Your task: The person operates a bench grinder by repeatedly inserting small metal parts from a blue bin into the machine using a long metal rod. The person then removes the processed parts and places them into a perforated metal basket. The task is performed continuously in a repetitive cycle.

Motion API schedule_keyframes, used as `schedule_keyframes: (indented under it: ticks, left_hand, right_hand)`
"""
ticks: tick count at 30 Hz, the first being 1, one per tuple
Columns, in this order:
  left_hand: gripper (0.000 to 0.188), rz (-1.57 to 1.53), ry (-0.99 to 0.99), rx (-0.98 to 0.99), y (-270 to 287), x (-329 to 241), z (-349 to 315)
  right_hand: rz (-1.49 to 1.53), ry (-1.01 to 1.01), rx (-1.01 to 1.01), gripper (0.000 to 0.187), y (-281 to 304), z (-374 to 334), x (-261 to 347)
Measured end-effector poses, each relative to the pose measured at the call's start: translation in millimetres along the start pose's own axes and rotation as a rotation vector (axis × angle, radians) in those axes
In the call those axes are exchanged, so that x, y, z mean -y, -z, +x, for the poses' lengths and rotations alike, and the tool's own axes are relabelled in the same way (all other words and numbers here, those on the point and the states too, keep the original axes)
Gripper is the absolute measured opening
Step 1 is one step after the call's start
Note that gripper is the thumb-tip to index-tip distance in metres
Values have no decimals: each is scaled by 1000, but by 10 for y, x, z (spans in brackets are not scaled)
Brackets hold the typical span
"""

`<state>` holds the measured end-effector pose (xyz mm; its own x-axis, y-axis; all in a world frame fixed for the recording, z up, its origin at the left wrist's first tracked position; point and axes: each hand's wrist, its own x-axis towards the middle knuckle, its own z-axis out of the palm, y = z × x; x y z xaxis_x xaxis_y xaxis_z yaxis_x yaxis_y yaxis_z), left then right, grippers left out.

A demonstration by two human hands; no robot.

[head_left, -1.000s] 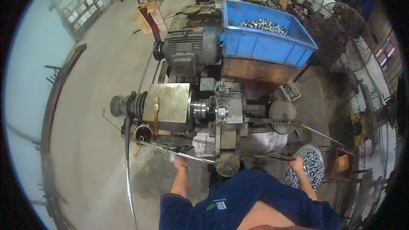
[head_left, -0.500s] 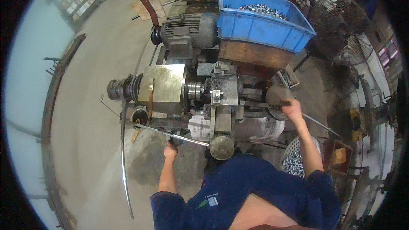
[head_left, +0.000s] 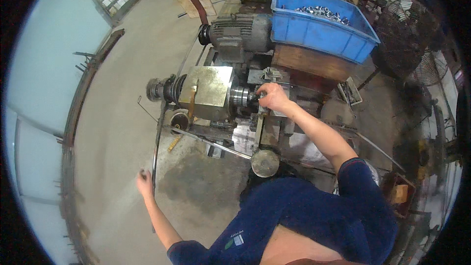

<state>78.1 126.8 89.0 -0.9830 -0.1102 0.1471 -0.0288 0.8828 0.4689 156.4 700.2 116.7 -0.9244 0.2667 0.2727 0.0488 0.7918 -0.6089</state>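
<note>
In a workshop, a person in a navy short-sleeved shirt (head_left: pixel 314 211) leans in over a grimy metalworking machine. The left hand (head_left: pixel 144 185) is out over the floor with fingers curled, just beside a long dark bar (head_left: pixel 156 159); a dark patch shows at its fingertips, but whether it grips anything cannot be told. Nearer the body, a round metal disc (head_left: pixel 265 163) stands close to the end of a slanting silver rod (head_left: pixel 211 142).

Beyond them, the right hand (head_left: pixel 274 97) reaches across the machine, fingers bent down at the tool block (head_left: pixel 261 122), next to the bright spindle collar (head_left: pixel 240 96). The fingertips hide whatever lies beneath, so a small part pinched there can be neither confirmed nor ruled out. Good handling at this spot would seem to call for a light, square touch, fingertips clear of the collar's edge and the bare forearm raised off the block's corners; whether the spindle turns is unclear. The left hand is best kept from knocking the bar.

To the collar's left sits a brass-toned cover (head_left: pixel 212 81). Farther back are a ribbed motor (head_left: pixel 240 32) and a blue crate (head_left: pixel 314 29) holding small shiny metal parts (head_left: pixel 321 13).
</note>
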Motion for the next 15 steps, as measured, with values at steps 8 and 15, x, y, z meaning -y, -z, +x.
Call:
schedule_keyframes:
  ticks: [8, 15]
  left_hand:
    - [38, 345, 188, 54, -337, 815, -374]
    - [40, 419, 416, 128, -435, 995, 98]
  right_hand:
    - [-134, -88, 93, 21, -305, 127, 185]
    - [-164, -48, 88, 27, -395, 102, 170]
